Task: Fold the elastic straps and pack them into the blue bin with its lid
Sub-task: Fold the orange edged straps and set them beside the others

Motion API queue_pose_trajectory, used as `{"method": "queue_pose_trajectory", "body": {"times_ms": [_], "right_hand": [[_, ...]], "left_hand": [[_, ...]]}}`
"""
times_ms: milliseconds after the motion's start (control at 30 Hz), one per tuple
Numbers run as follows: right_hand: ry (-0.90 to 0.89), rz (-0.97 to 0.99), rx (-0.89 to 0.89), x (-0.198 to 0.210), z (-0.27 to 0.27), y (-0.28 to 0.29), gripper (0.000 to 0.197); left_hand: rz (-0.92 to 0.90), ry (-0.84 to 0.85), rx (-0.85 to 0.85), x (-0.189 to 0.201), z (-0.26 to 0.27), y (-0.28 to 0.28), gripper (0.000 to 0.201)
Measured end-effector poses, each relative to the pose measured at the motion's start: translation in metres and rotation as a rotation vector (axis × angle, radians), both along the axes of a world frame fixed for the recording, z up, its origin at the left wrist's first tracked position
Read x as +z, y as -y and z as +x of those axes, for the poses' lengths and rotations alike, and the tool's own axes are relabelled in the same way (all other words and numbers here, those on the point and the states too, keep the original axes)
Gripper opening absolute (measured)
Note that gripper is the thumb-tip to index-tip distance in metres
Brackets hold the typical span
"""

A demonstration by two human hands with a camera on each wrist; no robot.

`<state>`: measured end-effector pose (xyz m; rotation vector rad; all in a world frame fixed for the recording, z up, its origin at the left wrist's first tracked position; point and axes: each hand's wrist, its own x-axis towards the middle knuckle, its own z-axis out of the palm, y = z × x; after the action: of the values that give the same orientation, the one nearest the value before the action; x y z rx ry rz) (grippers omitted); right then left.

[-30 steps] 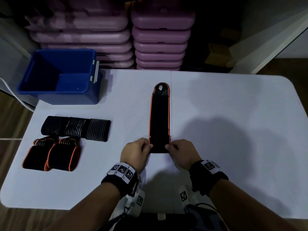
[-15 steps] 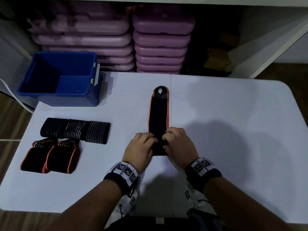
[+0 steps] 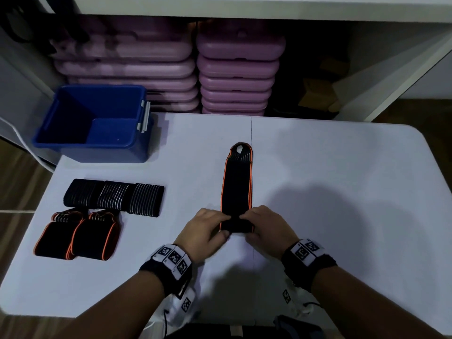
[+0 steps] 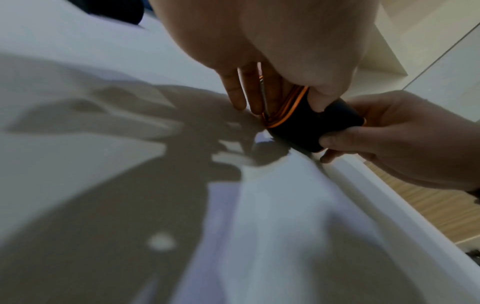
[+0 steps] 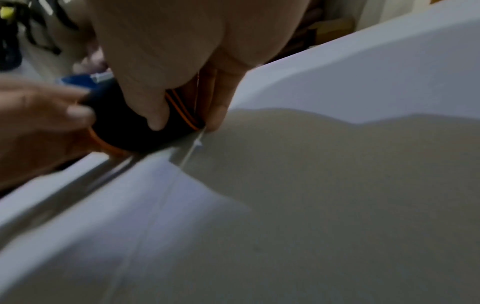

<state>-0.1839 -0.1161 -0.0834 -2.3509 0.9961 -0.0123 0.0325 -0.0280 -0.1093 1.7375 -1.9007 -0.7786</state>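
At table's far left, blue bin (image 3: 97,133) holds nothing; both hands' fingers (image 3: 221,217) pinch strap (image 3: 236,187) roll.

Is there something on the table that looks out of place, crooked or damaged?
Nothing stands out. The strap lies straight along the table's seam, its near end rolled between the left hand and right hand. The folded straps lie in tidy rows, and the bin stands upright with no straps inside.
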Motion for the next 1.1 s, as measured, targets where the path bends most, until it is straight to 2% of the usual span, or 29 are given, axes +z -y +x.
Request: {"method": "queue_pose_trajectory", "body": {"times_ms": [100, 200, 367, 533, 667, 800, 900, 1033, 1100], "right_hand": [[0.051, 0.082, -0.064, -0.002, -0.005, 0.000, 0.028], [0.014, 0.178, -0.157, -0.001, -0.006, 0.002, 0.015], [-0.011, 0.316, -0.316, 0.000, -0.001, 0.009, 0.026], [0.090, 0.373, -0.491, 0.001, 0.001, 0.009, 0.025], [0.106, 0.367, -0.550, 0.000, 0.004, 0.011, 0.029], [0.113, 0.343, -0.631, 0.001, 0.007, 0.012, 0.035], [0.098, 0.127, -0.516, 0.000, 0.008, 0.010, 0.047], [0.088, -0.192, -0.151, -0.002, 0.010, 0.010, 0.046], [0.081, -0.307, 0.003, -0.005, 0.009, 0.008, 0.040]], "left_hand": [[0.066, -0.054, 0.040, -0.001, -0.003, -0.010, 0.044], [0.112, -0.036, 0.105, -0.001, -0.010, -0.011, 0.039], [0.102, -0.035, 0.282, -0.002, -0.021, -0.006, 0.020], [0.124, 0.009, 0.354, -0.001, -0.026, 0.001, 0.030], [0.153, 0.054, 0.379, 0.002, -0.027, 0.008, 0.040], [0.201, 0.080, 0.459, 0.007, -0.027, 0.017, 0.034], [0.096, 0.100, 0.486, 0.010, -0.024, 0.020, 0.027], [-0.168, 0.215, 0.185, 0.004, -0.018, 0.021, 0.025], [-0.209, 0.215, 0.109, 0.002, -0.016, 0.021, 0.022]]}}
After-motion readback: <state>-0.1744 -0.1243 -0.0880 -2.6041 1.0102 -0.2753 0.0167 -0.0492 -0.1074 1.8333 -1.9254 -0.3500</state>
